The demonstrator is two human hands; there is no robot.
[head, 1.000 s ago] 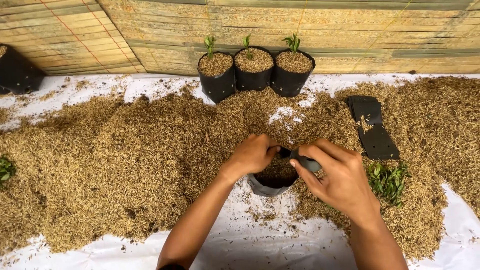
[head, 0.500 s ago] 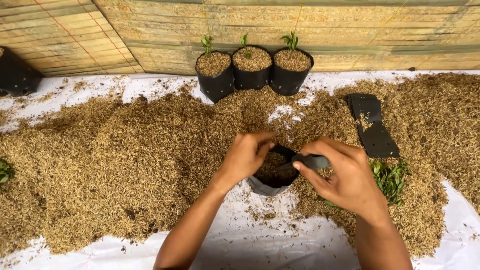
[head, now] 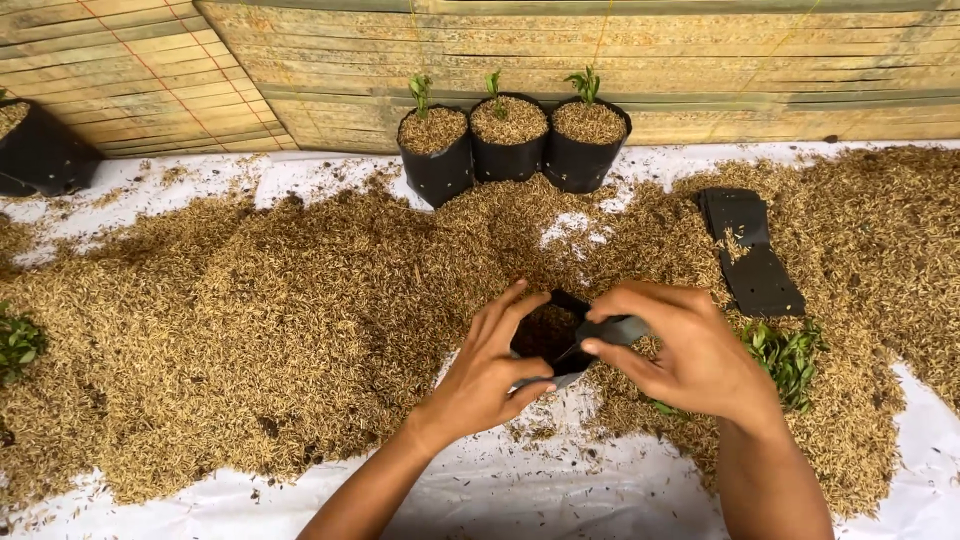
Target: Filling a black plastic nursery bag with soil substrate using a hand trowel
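Note:
A small black plastic grow bag (head: 552, 335) stands open on the white sheet at the edge of a heap of rice husk (head: 260, 310). My left hand (head: 490, 375) grips its near-left rim. My right hand (head: 680, 355) pinches the right rim between thumb and fingers. The bag's mouth is held wide, with dark husk inside. Both hands touch the bag.
Three filled black bags with green seedlings (head: 510, 140) stand in a row against the bamboo wall. Flat empty black bags (head: 752, 250) lie on the husk at right. Loose green seedlings (head: 785, 355) lie beside my right hand. Another black bag (head: 35, 150) sits far left.
Both hands have pulled the bag's rim apart, so its mouth is wider and tilted more toward me. The left hand has shifted to the near rim.

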